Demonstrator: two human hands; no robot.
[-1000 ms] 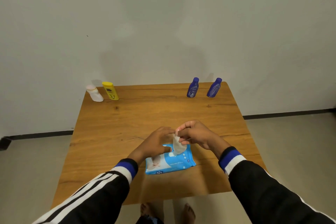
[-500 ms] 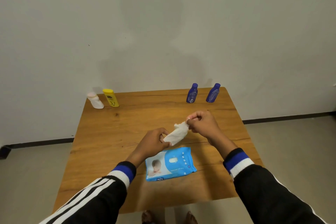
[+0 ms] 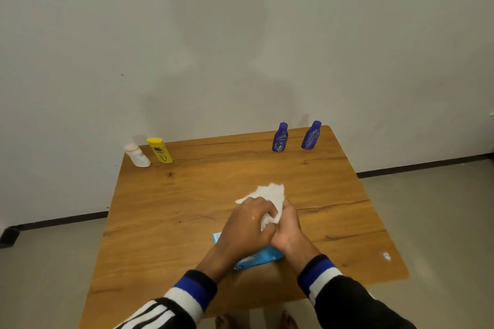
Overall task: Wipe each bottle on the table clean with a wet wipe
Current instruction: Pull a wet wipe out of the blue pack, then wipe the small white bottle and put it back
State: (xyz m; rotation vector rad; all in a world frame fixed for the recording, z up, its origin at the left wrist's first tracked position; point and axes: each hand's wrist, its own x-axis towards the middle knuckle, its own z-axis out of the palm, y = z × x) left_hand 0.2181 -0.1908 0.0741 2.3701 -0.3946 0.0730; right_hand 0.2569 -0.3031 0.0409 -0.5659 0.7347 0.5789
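Observation:
A white wet wipe (image 3: 270,196) is bunched between both my hands above the middle of the wooden table (image 3: 187,203). My left hand (image 3: 247,224) and my right hand (image 3: 287,230) press together, each gripping the wipe. Beneath them lies the blue wipe pack (image 3: 256,259), mostly hidden by my hands. At the far left edge stand a white bottle (image 3: 137,155) and a yellow bottle (image 3: 160,150). Two blue bottles (image 3: 279,137) (image 3: 311,135) stand at the far right edge.
A plain wall rises right behind the table's far edge. Grey floor surrounds the table on the left and right. My bare feet (image 3: 256,322) show below the near edge. A small white mark (image 3: 386,256) sits near the table's right front corner.
The wipe came free of the pack and was stretched between my hands; now my hands have come together and bunch it above the pack.

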